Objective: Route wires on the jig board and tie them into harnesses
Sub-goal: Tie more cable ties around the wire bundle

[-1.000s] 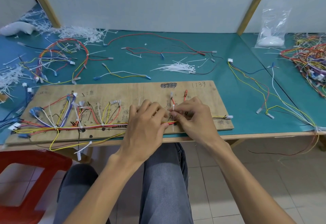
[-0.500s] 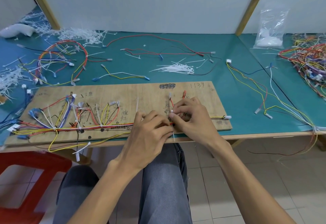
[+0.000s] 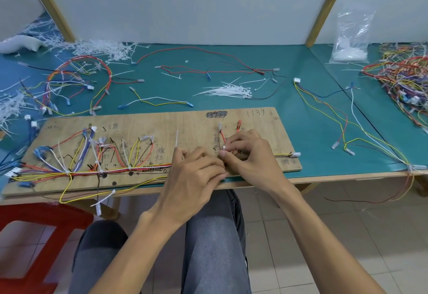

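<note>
Now L hand [image 3: 194,173] grips wire bundle [image 3: 129,168] on jig board [image 3: 185,127]; R hand [image 3: 250,155] pinches cable tie [image 3: 224,148].

Your right hand [image 3: 251,155] pinches a white cable tie [image 3: 224,148] beside your left hand [image 3: 196,175], curled over the red-and-yellow wire bundle [image 3: 139,168] on the plywood jig board [image 3: 196,127].
</note>
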{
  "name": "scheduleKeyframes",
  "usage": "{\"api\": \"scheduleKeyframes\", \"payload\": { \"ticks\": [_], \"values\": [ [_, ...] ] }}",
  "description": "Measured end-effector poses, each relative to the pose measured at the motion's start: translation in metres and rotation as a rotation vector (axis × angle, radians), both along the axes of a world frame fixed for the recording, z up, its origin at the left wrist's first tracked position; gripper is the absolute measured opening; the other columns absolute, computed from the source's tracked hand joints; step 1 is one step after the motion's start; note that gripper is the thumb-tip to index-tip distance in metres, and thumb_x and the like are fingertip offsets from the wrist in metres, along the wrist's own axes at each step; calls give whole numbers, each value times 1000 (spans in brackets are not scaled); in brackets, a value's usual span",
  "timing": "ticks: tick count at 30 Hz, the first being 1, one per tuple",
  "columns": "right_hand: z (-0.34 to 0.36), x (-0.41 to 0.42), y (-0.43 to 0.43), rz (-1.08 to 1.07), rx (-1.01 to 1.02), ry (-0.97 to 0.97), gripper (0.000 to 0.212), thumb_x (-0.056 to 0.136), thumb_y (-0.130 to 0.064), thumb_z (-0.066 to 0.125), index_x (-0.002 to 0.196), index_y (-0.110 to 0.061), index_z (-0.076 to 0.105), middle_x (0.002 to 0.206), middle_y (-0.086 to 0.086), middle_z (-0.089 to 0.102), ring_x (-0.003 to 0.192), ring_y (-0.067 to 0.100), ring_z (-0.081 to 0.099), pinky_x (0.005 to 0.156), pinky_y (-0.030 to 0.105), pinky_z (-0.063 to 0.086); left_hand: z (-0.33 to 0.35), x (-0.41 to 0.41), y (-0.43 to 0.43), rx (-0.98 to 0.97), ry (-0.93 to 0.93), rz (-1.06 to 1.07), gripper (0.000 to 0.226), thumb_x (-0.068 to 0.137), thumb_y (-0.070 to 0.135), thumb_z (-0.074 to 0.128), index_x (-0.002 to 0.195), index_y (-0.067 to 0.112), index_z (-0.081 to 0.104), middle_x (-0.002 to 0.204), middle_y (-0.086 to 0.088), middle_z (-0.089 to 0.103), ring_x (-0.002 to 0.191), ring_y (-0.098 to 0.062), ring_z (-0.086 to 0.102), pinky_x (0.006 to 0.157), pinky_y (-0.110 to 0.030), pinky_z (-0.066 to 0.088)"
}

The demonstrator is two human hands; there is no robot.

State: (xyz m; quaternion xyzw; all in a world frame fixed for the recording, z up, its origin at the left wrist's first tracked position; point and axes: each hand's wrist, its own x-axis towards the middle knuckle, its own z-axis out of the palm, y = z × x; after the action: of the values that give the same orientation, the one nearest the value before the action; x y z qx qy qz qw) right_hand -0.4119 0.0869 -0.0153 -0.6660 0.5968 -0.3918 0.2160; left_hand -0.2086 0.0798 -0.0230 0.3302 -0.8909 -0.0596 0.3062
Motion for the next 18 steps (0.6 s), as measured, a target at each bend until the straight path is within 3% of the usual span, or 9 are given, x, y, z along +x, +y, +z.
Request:
{"api": "scheduleKeyframes", "payload": {
  "ticks": [5, 9, 14, 18],
  "values": [
    [0, -3, 3, -1, -33, -47, 6, 88, -19, 86, 94, -17, 85, 99, -11, 73, 106, 21, 59, 91, 43, 50, 10, -16, 4, 233, 194, 189, 1, 95, 34, 77, 96, 34, 77, 96, 21, 75, 92, -12, 62, 89, -45, 37],
    [0, -3, 4, -1, -52, -59, 6, 87, -15, 86, 93, -15, 85, 97, -9, 73, 103, 20, 60, 90, 41, 51, 16, -24, 0, 458, 320, 268, 23, 89, 35, 84, 98, 32, 63, 80, 23, 75, 73, 4, 58, 98, -47, 44],
    [1, -5, 4, 0, -54, -96, 6, 87, -15, 86, 93, -13, 85, 98, -8, 73, 105, 18, 60, 92, 36, 50, 20, -24, -5, 587, 343, 283, 37, 87, 30, 85, 97, 27, 50, 79, 21, 76, 64, -6, 47, 87, -54, 51],
    [1, -4, 3, 1, -55, -84, 7, 87, -15, 87, 94, -14, 85, 98, -7, 73, 105, 18, 60, 92, 33, 49, 22, -24, -6, 575, 325, 277, 50, 85, 31, 86, 102, 26, 39, 77, 29, 73, 66, -3, 51, 91, -53, 47]
  ]
}}
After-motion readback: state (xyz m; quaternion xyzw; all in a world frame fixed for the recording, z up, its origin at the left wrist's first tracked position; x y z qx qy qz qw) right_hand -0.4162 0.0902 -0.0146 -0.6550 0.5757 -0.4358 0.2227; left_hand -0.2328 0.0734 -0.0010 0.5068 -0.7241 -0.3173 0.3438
